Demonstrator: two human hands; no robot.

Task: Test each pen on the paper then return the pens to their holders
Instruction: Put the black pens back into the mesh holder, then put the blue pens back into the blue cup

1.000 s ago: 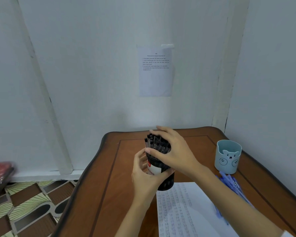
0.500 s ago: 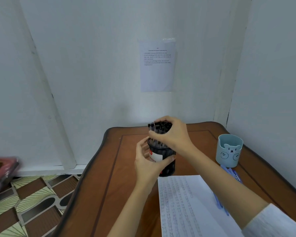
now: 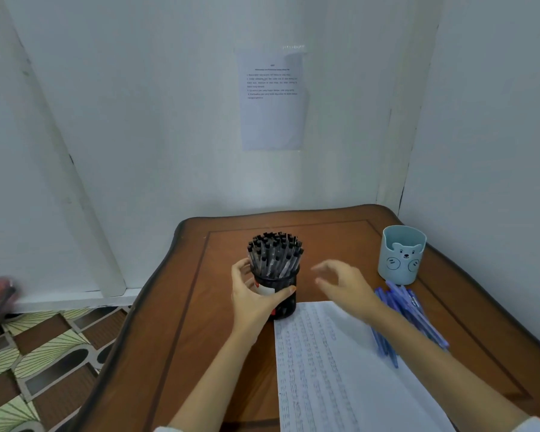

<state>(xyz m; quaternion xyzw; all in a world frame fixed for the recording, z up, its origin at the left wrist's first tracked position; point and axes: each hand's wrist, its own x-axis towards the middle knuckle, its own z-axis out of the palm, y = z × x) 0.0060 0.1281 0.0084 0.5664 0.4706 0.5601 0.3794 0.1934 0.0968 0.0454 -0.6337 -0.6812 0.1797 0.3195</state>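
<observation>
- The paper (image 3: 340,369) covered in rows of scribbles lies at the near edge of the table (image 3: 197,307), a bit right of the middle.
- A loose pile of blue pens (image 3: 410,316) lies flat along the paper's right side, toward the table's right edge. A few of them touch the sheet.
- The left hand (image 3: 256,302) is wrapped around the black holder (image 3: 282,304), thumb across the front and fingers round the left side.
- The right hand (image 3: 346,286) hangs just right of the holder, fingers loosely spread and holding nothing. It's kinda blurry.
- The holder stands upright about mid-table, right at the paper's far left corner, and it's crammed with black pens (image 3: 275,251).
- The light blue bear holder (image 3: 401,255) sits near the far right corner, just past the blue pens.
- A printed notice (image 3: 272,101) is stuck on the wall behind the table. The text is too small to read.
</observation>
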